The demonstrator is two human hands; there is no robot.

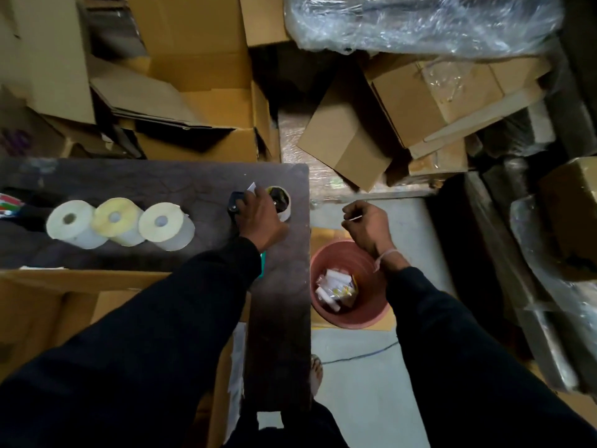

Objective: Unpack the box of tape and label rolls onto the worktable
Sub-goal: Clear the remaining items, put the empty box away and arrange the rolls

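Three label rolls stand in a row on the dark worktable: a white roll, a yellowish roll and another white roll. My left hand reaches over the table's right end and grips a dark tape dispenser, beside a tape roll with a white scrap of paper at my fingertips. My right hand hangs past the table's edge over the floor, fingers curled, holding nothing that I can see. The open cardboard box sits at lower left, partly hidden by my sleeve.
A pink waste bucket with paper scraps stands on the floor right of the table. Cardboard boxes pile up behind and to the right. Plastic-wrapped bundles lie at the top right. A foot shows by the table.
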